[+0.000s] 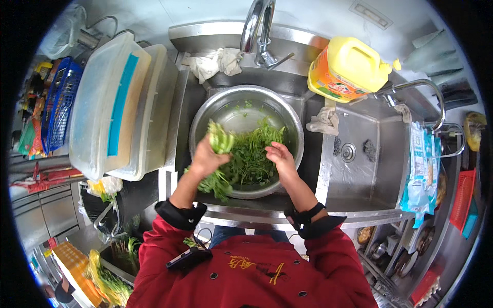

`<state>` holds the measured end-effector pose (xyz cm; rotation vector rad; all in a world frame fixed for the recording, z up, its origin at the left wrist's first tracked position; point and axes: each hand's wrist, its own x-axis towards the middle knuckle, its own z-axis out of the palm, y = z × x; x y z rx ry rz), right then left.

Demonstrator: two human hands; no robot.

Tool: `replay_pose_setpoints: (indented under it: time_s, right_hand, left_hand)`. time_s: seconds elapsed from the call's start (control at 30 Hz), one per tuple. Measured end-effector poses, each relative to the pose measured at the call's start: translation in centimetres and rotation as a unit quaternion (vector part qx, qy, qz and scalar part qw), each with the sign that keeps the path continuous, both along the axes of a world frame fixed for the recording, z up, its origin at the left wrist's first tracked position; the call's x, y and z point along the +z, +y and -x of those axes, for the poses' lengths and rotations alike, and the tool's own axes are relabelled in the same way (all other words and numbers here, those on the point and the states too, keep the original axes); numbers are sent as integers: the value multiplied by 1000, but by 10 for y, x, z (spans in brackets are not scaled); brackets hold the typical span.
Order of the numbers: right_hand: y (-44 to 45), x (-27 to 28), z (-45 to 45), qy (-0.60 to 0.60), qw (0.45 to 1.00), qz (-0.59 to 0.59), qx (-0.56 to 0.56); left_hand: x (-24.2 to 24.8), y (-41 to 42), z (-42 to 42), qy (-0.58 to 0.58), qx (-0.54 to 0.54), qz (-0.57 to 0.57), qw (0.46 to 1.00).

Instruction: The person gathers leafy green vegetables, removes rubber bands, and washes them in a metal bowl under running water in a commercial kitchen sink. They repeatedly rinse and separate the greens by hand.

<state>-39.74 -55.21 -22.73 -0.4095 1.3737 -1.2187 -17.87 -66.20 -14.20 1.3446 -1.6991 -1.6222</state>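
Observation:
My left hand (208, 157) grips a bundle of leafy green herbs (221, 142), with the cut stems up and the leaves hanging by the near left rim of a round metal basin (247, 89). Over the basin's right side, my right hand (280, 156) has its fingers apart, close to more herbs (250, 158) lying in water. Small loose leaves float towards the far side. The basin stands in the left compartment of a stainless steel sink (308, 111), below a chrome faucet (257, 34).
Lidded plastic tubs (109, 104) stand left of the sink. A yellow jug (346, 69) is at the back right, near a grey cloth (324, 121) on the divider. The right compartment (356, 173) has a drain; blue-and-white packages (420, 173) lie on its right edge.

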Motion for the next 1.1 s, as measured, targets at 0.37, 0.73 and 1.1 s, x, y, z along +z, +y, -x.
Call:
replay_pose_setpoints:
  time_s: [0.37, 0.73, 1.1]
  right_hand:
    - [-32, -73, -96, 287, 937, 68, 189]
    - [-44, -60, -22, 297, 951, 67, 63]
    - [-34, 24, 20, 164, 984, 18, 74]
  left_hand:
    - [74, -57, -27, 235, 27, -77, 968]
    - [47, -58, -64, 230, 8, -70, 971]
    - [23, -44, -41, 218, -57, -46, 973]
